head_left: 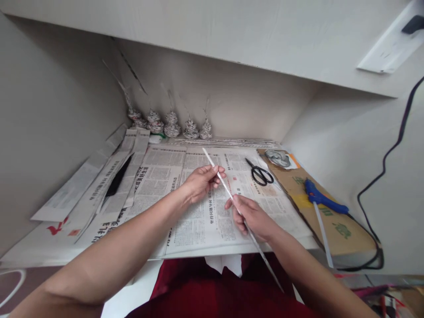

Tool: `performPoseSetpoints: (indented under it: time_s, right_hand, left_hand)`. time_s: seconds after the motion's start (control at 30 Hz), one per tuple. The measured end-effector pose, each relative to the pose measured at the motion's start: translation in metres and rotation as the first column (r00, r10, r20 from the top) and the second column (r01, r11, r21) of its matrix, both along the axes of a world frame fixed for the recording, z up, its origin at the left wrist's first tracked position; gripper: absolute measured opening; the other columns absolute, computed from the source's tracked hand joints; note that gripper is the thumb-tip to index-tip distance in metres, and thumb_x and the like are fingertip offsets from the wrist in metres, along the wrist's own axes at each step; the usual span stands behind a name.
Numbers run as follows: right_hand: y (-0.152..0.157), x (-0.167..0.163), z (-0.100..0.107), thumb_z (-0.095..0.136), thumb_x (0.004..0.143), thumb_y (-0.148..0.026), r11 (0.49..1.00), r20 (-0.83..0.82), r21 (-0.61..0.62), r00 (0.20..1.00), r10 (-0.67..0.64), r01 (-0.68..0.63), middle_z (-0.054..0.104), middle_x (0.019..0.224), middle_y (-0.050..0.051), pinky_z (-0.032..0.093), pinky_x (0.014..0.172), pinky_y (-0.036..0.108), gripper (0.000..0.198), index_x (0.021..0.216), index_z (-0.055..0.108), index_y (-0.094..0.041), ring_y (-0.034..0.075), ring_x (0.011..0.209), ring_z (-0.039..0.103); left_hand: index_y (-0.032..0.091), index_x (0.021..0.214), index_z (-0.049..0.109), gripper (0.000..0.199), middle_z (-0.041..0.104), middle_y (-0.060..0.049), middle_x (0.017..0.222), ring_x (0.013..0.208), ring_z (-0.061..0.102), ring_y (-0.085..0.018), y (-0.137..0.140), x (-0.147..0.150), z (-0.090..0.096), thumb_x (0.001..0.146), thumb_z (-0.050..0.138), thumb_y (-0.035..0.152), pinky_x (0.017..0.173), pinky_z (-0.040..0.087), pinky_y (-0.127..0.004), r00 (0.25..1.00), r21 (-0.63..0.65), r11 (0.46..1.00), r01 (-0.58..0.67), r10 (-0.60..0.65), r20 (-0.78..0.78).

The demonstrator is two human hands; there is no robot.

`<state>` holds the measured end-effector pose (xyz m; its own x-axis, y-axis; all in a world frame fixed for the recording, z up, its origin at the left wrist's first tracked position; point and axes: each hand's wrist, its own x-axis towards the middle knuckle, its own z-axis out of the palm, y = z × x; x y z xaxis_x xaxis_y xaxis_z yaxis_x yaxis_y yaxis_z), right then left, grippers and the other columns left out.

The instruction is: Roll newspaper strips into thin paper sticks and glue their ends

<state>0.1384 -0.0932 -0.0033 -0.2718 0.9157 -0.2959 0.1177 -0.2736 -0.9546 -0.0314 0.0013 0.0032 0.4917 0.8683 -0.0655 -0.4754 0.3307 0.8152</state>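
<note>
White rod (226,187), gripped by left hand (202,182) and right hand (252,215), newspaper (192,223) beneath

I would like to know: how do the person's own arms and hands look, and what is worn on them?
The left hand and right hand wear no gloves. No watch or bracelet shows. Both forearms are bare; no sleeves are visible. Below, dark red clothing shows.

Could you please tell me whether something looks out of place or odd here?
Only a small thing: the white stick in the blue glue gun reaches past the near edge of the cardboard on the right, where it might get bumped. I see no clear spill or damage.
</note>
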Motion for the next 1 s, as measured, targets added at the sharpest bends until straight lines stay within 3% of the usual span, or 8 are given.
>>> performPoseSetpoints:
  time_s: [0.1, 0.2, 0.33, 0.43, 0.6, 0.7, 0.87, 1.0]
  right_hand:
    - [0.005, -0.005, 0.004, 0.047, 0.086, -0.052, 0.948, 0.327, 0.316, 0.934, -0.142, 0.033, 0.042, 0.055, -0.005, 0.032, 0.046, 0.023, 0.03, 0.083, 0.053, -0.022, 0.01, 0.047, 0.04]
    - [0.011, -0.009, 0.007, 0.046, 0.087, -0.047, 0.897, 0.417, 0.443, 0.885, -0.205, 0.0, 0.045, 0.054, -0.003, 0.031, 0.049, 0.024, 0.029, 0.075, 0.054, -0.022, 0.011, 0.049, 0.041]
    - [0.014, -0.012, 0.003, 0.042, 0.088, -0.051, 0.957, 0.3, 0.288, 0.945, -0.132, 0.042, 0.039, 0.048, -0.005, 0.028, 0.043, 0.023, 0.034, 0.073, 0.051, -0.021, 0.009, 0.041, 0.036]
    - [0.011, -0.01, 0.0, 0.04, 0.088, -0.055, 0.999, -0.014, 0.041, 0.999, -0.032, 0.032, 0.03, 0.046, -0.009, 0.022, 0.036, 0.02, 0.036, 0.074, 0.045, -0.022, 0.007, 0.035, 0.026]
    - [0.005, -0.001, -0.003, 0.037, 0.09, -0.052, 0.956, -0.429, -0.167, 0.891, 0.151, -0.242, 0.022, 0.042, -0.01, 0.019, 0.031, 0.018, 0.037, 0.07, 0.039, -0.022, 0.006, 0.032, 0.019]
    - [0.005, 0.001, -0.002, 0.035, 0.09, -0.054, 0.968, -0.351, -0.156, 0.927, 0.132, -0.197, 0.029, 0.045, -0.01, 0.025, 0.031, 0.019, 0.037, 0.078, 0.047, -0.022, 0.007, 0.033, 0.027]
    - [0.014, -0.01, 0.002, 0.047, 0.086, -0.054, 0.987, 0.07, 0.155, 0.996, -0.052, 0.041, 0.043, 0.049, -0.007, 0.033, 0.037, 0.019, 0.036, 0.08, 0.052, -0.019, 0.007, 0.037, 0.04]
    - [0.019, -0.015, 0.005, 0.04, 0.089, -0.053, 0.999, -0.196, -0.016, 0.98, 0.037, -0.041, 0.032, 0.044, -0.009, 0.026, 0.032, 0.018, 0.036, 0.073, 0.044, -0.021, 0.007, 0.033, 0.031]
  left_hand:
    - [0.009, 0.09, 0.066, 0.017, 0.066, -0.008, 0.082, 0.054, 0.052, -0.005, -0.003, 0.002, 0.0, 0.079, 0.064, 0.022, 0.046, 0.042, -0.014, 0.998, 0.009, 1.0, 0.028, -0.028, -0.053]
    - [0.009, 0.09, 0.066, 0.016, 0.067, -0.008, 0.084, 0.055, 0.053, -0.004, -0.004, 0.002, 0.001, 0.08, 0.063, 0.022, 0.047, 0.043, -0.013, 0.999, -0.003, 1.0, 0.026, -0.026, -0.033]
    - [0.009, 0.088, 0.066, 0.015, 0.067, -0.008, 0.081, 0.055, 0.054, -0.005, -0.001, 0.001, 0.003, 0.082, 0.061, 0.022, 0.046, 0.043, -0.013, 0.999, -0.04, 0.998, -0.048, 0.049, 0.01]
    - [0.009, 0.087, 0.065, 0.013, 0.066, -0.007, 0.08, 0.054, 0.053, -0.004, 0.001, -0.001, 0.004, 0.083, 0.06, 0.02, 0.045, 0.044, -0.012, 0.999, -0.069, 0.997, -0.028, 0.03, 0.039]
    - [0.009, 0.087, 0.065, 0.014, 0.065, -0.006, 0.079, 0.053, 0.053, -0.004, 0.002, -0.003, 0.003, 0.083, 0.06, 0.021, 0.044, 0.043, -0.011, 0.996, -0.089, 0.996, 0.021, -0.014, 0.085]
    - [0.009, 0.089, 0.066, 0.015, 0.065, -0.006, 0.079, 0.054, 0.053, -0.004, 0.001, -0.001, 0.001, 0.082, 0.062, 0.021, 0.045, 0.044, -0.011, 0.998, -0.068, 0.998, 0.015, -0.012, 0.055]
    - [0.008, 0.088, 0.065, 0.016, 0.066, -0.007, 0.08, 0.055, 0.056, -0.005, -0.003, 0.003, 0.0, 0.081, 0.062, 0.022, 0.046, 0.046, -0.013, 0.999, -0.013, 0.998, 0.054, -0.054, 0.005]
    - [0.008, 0.086, 0.064, 0.015, 0.064, -0.007, 0.077, 0.054, 0.054, -0.005, -0.003, 0.002, 0.001, 0.084, 0.059, 0.021, 0.047, 0.046, -0.013, 0.995, -0.013, 0.996, 0.085, -0.084, 0.053]
